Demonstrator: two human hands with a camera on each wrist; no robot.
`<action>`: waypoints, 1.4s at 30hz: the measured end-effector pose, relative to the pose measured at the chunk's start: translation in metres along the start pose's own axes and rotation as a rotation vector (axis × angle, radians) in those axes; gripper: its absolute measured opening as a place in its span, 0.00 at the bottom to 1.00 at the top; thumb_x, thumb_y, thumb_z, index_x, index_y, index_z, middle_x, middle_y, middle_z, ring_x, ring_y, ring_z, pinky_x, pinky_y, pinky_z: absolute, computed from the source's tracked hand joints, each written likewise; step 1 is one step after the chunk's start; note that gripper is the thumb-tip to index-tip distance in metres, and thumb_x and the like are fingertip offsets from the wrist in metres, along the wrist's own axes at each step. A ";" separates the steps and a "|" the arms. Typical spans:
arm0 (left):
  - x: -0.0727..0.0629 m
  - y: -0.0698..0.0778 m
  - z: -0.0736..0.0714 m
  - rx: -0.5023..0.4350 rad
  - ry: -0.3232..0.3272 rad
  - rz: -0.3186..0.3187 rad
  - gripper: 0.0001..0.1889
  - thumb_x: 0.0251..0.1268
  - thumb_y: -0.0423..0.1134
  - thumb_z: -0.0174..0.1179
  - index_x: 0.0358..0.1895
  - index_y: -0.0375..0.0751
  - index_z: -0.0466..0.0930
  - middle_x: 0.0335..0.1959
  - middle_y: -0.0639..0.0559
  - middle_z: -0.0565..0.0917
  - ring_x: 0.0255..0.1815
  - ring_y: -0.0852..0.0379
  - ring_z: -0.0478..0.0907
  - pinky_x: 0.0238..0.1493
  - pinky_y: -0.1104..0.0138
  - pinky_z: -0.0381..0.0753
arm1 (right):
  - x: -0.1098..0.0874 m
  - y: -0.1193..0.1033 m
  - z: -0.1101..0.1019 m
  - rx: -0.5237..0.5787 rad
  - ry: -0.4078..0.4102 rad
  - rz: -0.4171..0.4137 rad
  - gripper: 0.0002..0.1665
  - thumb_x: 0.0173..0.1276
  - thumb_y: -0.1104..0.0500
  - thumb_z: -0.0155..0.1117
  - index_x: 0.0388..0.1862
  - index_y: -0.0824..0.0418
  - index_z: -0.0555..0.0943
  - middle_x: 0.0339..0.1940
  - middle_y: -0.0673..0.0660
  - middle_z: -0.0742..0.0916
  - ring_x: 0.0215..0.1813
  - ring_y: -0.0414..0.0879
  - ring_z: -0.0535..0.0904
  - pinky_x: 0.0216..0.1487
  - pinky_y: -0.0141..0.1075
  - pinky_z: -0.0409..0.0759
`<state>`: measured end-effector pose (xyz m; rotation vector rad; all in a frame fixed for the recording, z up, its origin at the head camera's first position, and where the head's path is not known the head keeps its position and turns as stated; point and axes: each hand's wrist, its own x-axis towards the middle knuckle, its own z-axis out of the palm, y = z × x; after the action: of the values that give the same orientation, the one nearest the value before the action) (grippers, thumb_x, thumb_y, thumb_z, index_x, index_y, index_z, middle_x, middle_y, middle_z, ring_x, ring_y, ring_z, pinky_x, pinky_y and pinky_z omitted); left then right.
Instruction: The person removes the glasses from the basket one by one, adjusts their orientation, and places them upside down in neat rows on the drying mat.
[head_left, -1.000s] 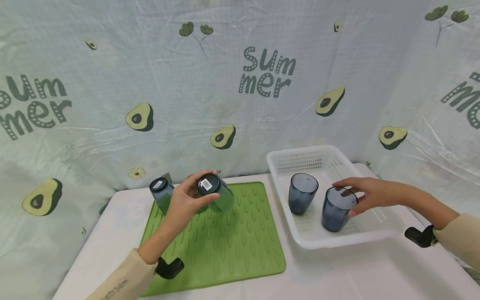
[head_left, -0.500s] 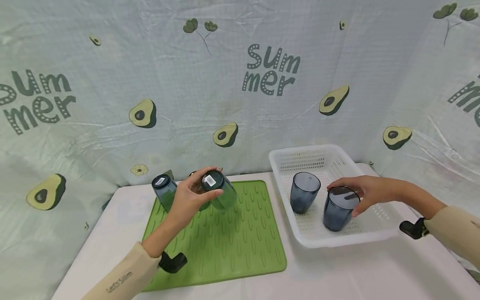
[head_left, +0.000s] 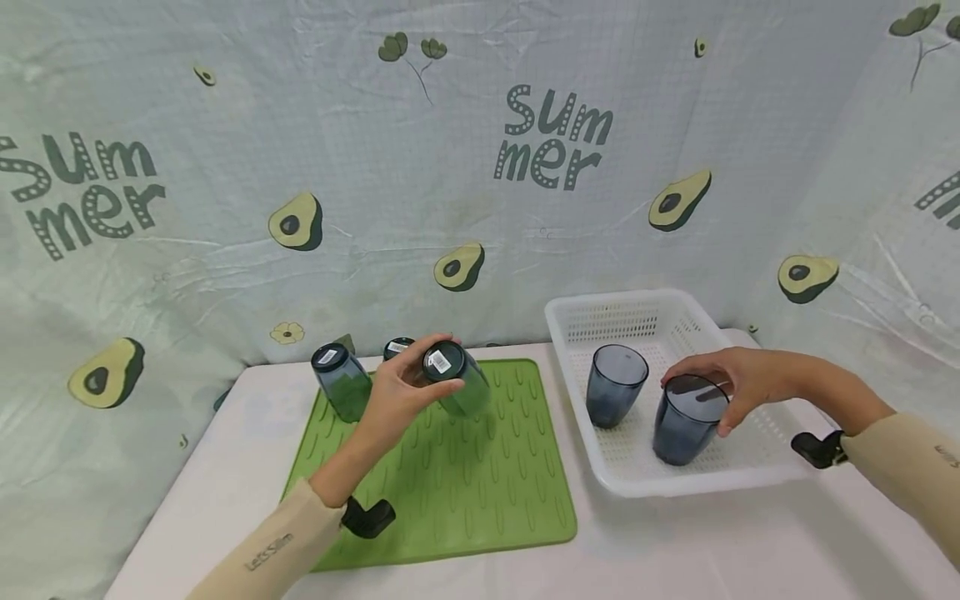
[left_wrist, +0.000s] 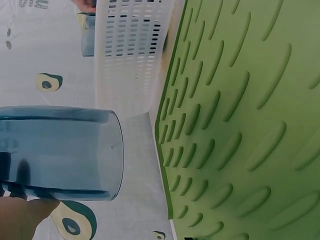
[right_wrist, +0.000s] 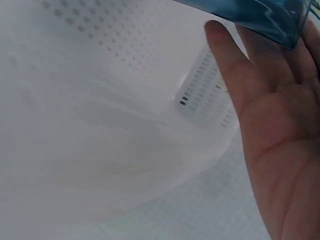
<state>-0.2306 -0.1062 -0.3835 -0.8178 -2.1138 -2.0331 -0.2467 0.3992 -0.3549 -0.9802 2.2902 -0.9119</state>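
Observation:
In the head view, my left hand (head_left: 401, 387) grips a blue-tinted drinking glass (head_left: 468, 396) bottom-up over the green ridged mat (head_left: 480, 492); a barcode label shows on its base. That glass (left_wrist: 65, 152) lies sideways across the left wrist view. Another upside-down glass (head_left: 345, 392) stands on the mat's left part, and the base of a third (head_left: 397, 343) shows behind my left fingers. My right hand (head_left: 742, 379) holds the rim of an upright glass (head_left: 678, 433) in the white basket (head_left: 600, 475). Beside it stands one more upright glass (head_left: 615, 387).
A white cloth covers the table (head_left: 675, 542). Behind it hangs a curtain (head_left: 375, 183) printed with avocados and lettering. The basket's raised wall (left_wrist: 132, 55) stands just right of the mat.
My left hand has shifted a little to the right with its glass, and the base behind it now shows. My right hand stays on its glass. The head view has shifted slightly.

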 end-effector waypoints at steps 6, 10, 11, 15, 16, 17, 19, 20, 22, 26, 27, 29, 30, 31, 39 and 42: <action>0.001 -0.005 0.005 -0.015 0.008 0.026 0.33 0.60 0.27 0.72 0.70 0.43 0.75 0.66 0.43 0.79 0.65 0.55 0.78 0.60 0.65 0.81 | 0.002 -0.004 -0.003 0.022 -0.013 0.033 0.49 0.52 0.65 0.84 0.72 0.62 0.71 0.67 0.41 0.79 0.66 0.29 0.72 0.59 0.31 0.79; 0.000 -0.007 0.005 -0.024 0.015 0.027 0.33 0.60 0.28 0.72 0.70 0.43 0.75 0.66 0.41 0.79 0.66 0.54 0.78 0.62 0.65 0.80 | 0.001 -0.008 0.000 0.069 -0.007 0.068 0.50 0.51 0.65 0.84 0.72 0.66 0.71 0.65 0.45 0.80 0.64 0.31 0.74 0.58 0.31 0.79; 0.000 -0.008 0.005 -0.024 0.020 0.028 0.32 0.60 0.28 0.72 0.70 0.43 0.75 0.66 0.40 0.79 0.65 0.54 0.78 0.62 0.65 0.80 | 0.001 -0.009 0.001 0.079 -0.006 0.075 0.50 0.51 0.65 0.84 0.72 0.66 0.70 0.65 0.46 0.80 0.64 0.32 0.75 0.58 0.31 0.79; -0.001 -0.011 0.005 -0.020 0.051 0.026 0.32 0.60 0.26 0.71 0.70 0.41 0.75 0.66 0.38 0.78 0.65 0.56 0.78 0.62 0.67 0.80 | 0.002 -0.010 0.007 0.112 0.002 0.087 0.51 0.51 0.64 0.85 0.72 0.68 0.70 0.65 0.50 0.80 0.63 0.33 0.75 0.57 0.31 0.79; -0.001 -0.012 0.005 -0.016 0.059 0.020 0.32 0.60 0.26 0.71 0.70 0.41 0.75 0.66 0.39 0.78 0.65 0.56 0.78 0.62 0.67 0.80 | 0.002 -0.010 0.008 0.111 0.005 0.086 0.51 0.51 0.63 0.85 0.72 0.67 0.70 0.65 0.50 0.80 0.63 0.32 0.75 0.57 0.31 0.79; 0.000 -0.013 0.005 -0.011 0.067 0.011 0.32 0.60 0.26 0.71 0.70 0.41 0.75 0.66 0.40 0.79 0.65 0.57 0.78 0.62 0.67 0.79 | 0.002 -0.010 0.009 0.110 0.010 0.083 0.51 0.51 0.63 0.85 0.72 0.67 0.70 0.65 0.50 0.80 0.63 0.32 0.75 0.58 0.30 0.79; 0.001 -0.014 0.006 0.007 0.080 -0.005 0.32 0.60 0.27 0.72 0.69 0.42 0.75 0.65 0.42 0.79 0.64 0.56 0.78 0.61 0.68 0.80 | 0.001 -0.009 0.011 0.120 0.018 0.075 0.50 0.51 0.64 0.84 0.72 0.68 0.70 0.65 0.48 0.80 0.64 0.31 0.74 0.58 0.30 0.79; 0.002 -0.014 0.006 0.018 0.086 -0.016 0.32 0.60 0.28 0.72 0.69 0.43 0.75 0.65 0.42 0.79 0.65 0.56 0.78 0.61 0.68 0.80 | 0.000 -0.009 0.011 0.119 0.025 0.069 0.50 0.51 0.65 0.84 0.72 0.68 0.70 0.66 0.46 0.80 0.64 0.30 0.74 0.58 0.30 0.79; 0.006 -0.016 0.008 0.044 0.103 -0.043 0.32 0.60 0.30 0.73 0.69 0.46 0.76 0.65 0.44 0.79 0.64 0.54 0.79 0.59 0.68 0.81 | -0.002 -0.008 0.012 0.120 0.037 0.063 0.50 0.51 0.66 0.84 0.72 0.68 0.70 0.66 0.42 0.80 0.64 0.29 0.74 0.59 0.29 0.78; 0.012 -0.020 0.009 0.093 0.150 -0.084 0.31 0.60 0.33 0.74 0.68 0.47 0.77 0.65 0.44 0.79 0.63 0.51 0.80 0.54 0.70 0.83 | -0.004 -0.006 0.012 0.099 0.055 0.048 0.49 0.52 0.66 0.83 0.73 0.67 0.70 0.66 0.35 0.78 0.66 0.27 0.72 0.60 0.28 0.77; 0.013 -0.021 0.009 0.099 0.162 -0.093 0.31 0.60 0.33 0.74 0.68 0.48 0.77 0.65 0.44 0.79 0.63 0.51 0.80 0.53 0.71 0.83 | -0.004 -0.005 0.011 0.091 0.056 0.046 0.49 0.52 0.66 0.83 0.73 0.66 0.70 0.66 0.35 0.78 0.66 0.27 0.72 0.60 0.28 0.77; 0.014 -0.024 0.008 0.102 0.177 -0.105 0.31 0.60 0.33 0.74 0.68 0.47 0.78 0.66 0.44 0.78 0.64 0.51 0.79 0.53 0.72 0.82 | -0.003 -0.005 0.012 0.092 0.056 0.046 0.49 0.52 0.66 0.83 0.73 0.66 0.70 0.66 0.36 0.78 0.66 0.28 0.72 0.61 0.28 0.77; 0.014 -0.025 0.008 0.100 0.180 -0.113 0.31 0.59 0.32 0.74 0.68 0.47 0.77 0.66 0.44 0.78 0.65 0.51 0.79 0.54 0.72 0.82 | -0.003 -0.005 0.012 0.092 0.055 0.047 0.49 0.52 0.66 0.83 0.73 0.66 0.70 0.67 0.37 0.79 0.66 0.28 0.73 0.61 0.28 0.77; 0.014 -0.026 0.008 0.096 0.181 -0.120 0.31 0.59 0.32 0.74 0.68 0.47 0.77 0.66 0.45 0.78 0.65 0.52 0.79 0.54 0.72 0.82 | -0.003 -0.006 0.012 0.095 0.053 0.052 0.49 0.52 0.66 0.83 0.73 0.66 0.70 0.66 0.38 0.79 0.66 0.28 0.73 0.61 0.28 0.77; 0.020 -0.029 0.008 0.080 0.195 -0.136 0.31 0.59 0.33 0.75 0.67 0.50 0.79 0.64 0.46 0.80 0.62 0.53 0.81 0.50 0.70 0.84 | -0.003 -0.008 0.011 0.146 0.047 0.041 0.50 0.51 0.66 0.84 0.73 0.69 0.69 0.68 0.43 0.78 0.66 0.29 0.72 0.61 0.28 0.77; 0.023 -0.031 0.009 0.081 0.198 -0.147 0.31 0.58 0.33 0.75 0.67 0.49 0.79 0.65 0.45 0.79 0.62 0.52 0.80 0.51 0.71 0.84 | -0.003 -0.008 0.011 0.153 0.048 0.039 0.50 0.52 0.65 0.84 0.73 0.69 0.69 0.67 0.43 0.79 0.66 0.29 0.72 0.61 0.28 0.77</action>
<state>-0.2611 -0.0892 -0.4022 -0.4419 -2.1837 -1.9860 -0.2344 0.3934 -0.3560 -0.8540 2.2324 -1.0870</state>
